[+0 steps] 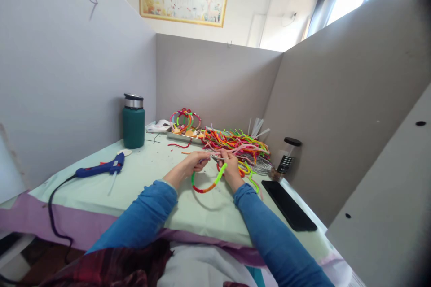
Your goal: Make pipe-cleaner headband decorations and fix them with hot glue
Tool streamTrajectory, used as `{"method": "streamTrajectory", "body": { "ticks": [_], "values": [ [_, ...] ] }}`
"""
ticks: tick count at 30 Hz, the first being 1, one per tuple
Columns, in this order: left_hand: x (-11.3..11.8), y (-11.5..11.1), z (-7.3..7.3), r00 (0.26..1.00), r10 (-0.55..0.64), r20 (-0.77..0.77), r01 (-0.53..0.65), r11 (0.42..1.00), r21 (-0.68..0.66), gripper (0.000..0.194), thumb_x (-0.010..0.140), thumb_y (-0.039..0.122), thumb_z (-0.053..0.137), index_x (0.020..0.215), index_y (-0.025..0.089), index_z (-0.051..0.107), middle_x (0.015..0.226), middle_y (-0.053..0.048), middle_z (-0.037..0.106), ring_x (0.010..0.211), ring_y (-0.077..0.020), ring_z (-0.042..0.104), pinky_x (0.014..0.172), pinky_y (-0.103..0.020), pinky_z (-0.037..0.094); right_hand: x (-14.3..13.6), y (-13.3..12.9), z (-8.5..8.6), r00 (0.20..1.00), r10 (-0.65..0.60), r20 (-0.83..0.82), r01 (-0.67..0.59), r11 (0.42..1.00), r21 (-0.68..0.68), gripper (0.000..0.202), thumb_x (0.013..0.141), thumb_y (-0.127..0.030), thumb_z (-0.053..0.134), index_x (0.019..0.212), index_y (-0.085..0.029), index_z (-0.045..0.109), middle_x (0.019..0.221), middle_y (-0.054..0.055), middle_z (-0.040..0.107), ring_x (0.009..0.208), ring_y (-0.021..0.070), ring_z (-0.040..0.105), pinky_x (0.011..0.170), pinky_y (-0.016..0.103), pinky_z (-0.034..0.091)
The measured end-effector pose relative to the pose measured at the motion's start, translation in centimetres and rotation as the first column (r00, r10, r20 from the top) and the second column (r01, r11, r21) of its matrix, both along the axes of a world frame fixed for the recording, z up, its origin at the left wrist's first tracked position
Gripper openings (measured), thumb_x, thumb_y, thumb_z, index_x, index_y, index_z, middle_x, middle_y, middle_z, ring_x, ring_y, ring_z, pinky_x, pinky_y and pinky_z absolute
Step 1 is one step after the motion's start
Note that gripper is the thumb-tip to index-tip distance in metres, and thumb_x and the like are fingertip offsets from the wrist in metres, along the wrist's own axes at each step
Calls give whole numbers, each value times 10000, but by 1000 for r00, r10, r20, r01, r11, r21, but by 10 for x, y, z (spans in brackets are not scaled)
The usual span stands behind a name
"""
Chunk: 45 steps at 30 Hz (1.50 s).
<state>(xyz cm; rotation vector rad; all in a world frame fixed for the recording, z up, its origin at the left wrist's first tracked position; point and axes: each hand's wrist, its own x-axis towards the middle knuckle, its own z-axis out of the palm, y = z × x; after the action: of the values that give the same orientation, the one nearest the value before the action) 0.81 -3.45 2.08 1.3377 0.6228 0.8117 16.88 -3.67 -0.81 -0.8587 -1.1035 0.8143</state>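
Above the middle of the table, my left hand [198, 160] and my right hand [229, 163] are close together, both with bent fingers. Between them hangs a ring wrapped in coloured pipe cleaner [206, 190], with green, red, orange and yellow-green stretches. Its upper ends run up to my fingers. A pale pink strand, apparently a pipe cleaner, spans the gap between my fingertips. My left fingers pinch its left part and my right fingers its right part. Exactly how the fingers grip the ring's ends is too small to make out.
Behind my hands lies a heap of bright pipe cleaners [237, 141], beside a metal tray [185, 138] holding finished rings [185, 119]. Leftward are a green bottle [134, 123] and a corded blue glue gun [101, 168]. A black phone-like slab [288, 205] and a lidded jar [287, 159] stand right.
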Motion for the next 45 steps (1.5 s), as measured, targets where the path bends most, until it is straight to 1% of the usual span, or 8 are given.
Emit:
{"method": "streamTrajectory", "body": {
  "ticks": [5,11,22,26,30,35,41,45],
  "values": [
    [-4,12,0,980,51,191,-10,978,-210,265,827,321,545,659,181,395,475,89,285,335,-19,138,324,-157,79,-3,-4,-1,989,-61,136,54,997,51,376,748,-535,566,586,-196,548,451,-46,446,388,86,349,399,239,252],
    [-8,16,3,936,177,303,-61,932,-356,244,890,257,461,672,178,388,464,89,276,325,-18,149,312,-140,96,-3,-3,-7,946,-16,325,-15,996,92,391,800,-461,538,515,-193,534,414,-42,422,405,86,348,429,230,258],
    [-2,15,-3,941,294,167,-274,953,-131,210,769,185,594,670,177,410,446,113,260,320,-16,166,345,-157,78,-11,-17,0,926,191,326,-215,976,42,392,776,-465,613,531,-160,592,442,-36,436,419,75,355,429,230,240],
    [-2,13,-5,928,368,47,-367,930,-33,181,776,211,596,681,171,447,456,102,278,326,-22,187,354,-180,81,-8,-13,-1,949,250,194,-258,966,20,325,761,-472,625,691,-158,671,559,-4,567,440,77,385,428,226,262],
    [-1,13,-8,932,359,-55,-360,933,7,172,783,240,591,682,170,469,475,89,288,337,-31,201,360,-193,87,-7,-10,-2,953,290,88,-293,956,16,319,724,-451,666,879,-174,698,690,21,652,488,91,451,447,226,307],
    [-2,15,-9,953,300,-49,-301,953,-29,154,791,255,565,698,171,476,492,88,278,350,-37,187,364,-189,96,-7,-9,-2,932,361,28,-361,932,-1,321,686,-415,709,916,-192,693,731,27,680,568,119,527,485,229,352],
    [1,18,-11,901,414,-129,-410,910,54,201,798,272,566,662,176,453,477,78,325,339,-38,221,359,-192,117,-5,-8,1,939,331,-97,-333,943,-2,341,683,-422,725,905,-165,685,787,45,690,520,86,484,464,211,338],
    [4,16,-12,895,405,-187,-395,914,91,168,783,259,576,668,170,491,457,75,337,330,-44,229,353,-204,125,-6,-15,6,896,431,-109,-435,900,-18,375,682,-454,720,947,-192,679,874,53,696,579,105,530,477,212,374]
  ]
}}
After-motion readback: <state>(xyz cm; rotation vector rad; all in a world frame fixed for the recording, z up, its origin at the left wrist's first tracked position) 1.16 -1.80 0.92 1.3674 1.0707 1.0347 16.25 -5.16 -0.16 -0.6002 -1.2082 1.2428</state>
